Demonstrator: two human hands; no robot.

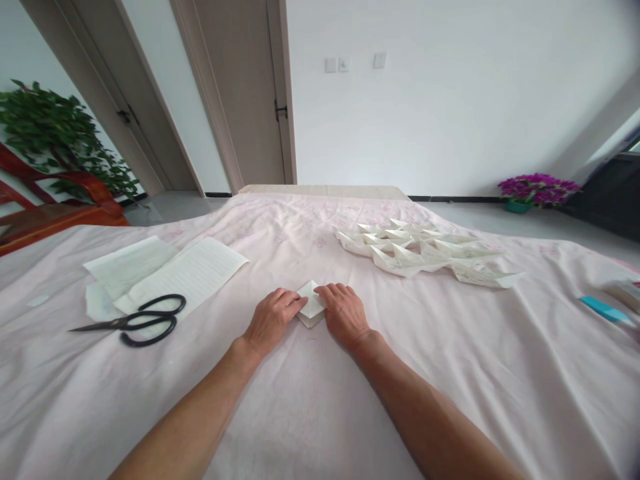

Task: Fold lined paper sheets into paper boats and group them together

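A small folded paper [311, 305], diamond-shaped with a crease down its middle, lies flat on the pink bedsheet [280, 413]. My left hand [274, 313] grips its left corner, thumb on top and fingers curled together. On the opposite corner, my right hand [346, 312] presses with bent fingers; its fingertips partly cover the paper. Beyond and to the right stand several folded paper boats [413, 257], grouped close together. Left of my hands are loose paper sheets [187, 270], some with writing, and black-handled scissors [145, 321] partly overlapping them.
A blue object [604, 309] lies at the right edge beside a box-like item [627, 290], cut off by the frame. At the left stands a red wooden chair [75, 193] with a leafy plant [55, 133] behind. Purple flowers [537, 189] stand on the floor at right.
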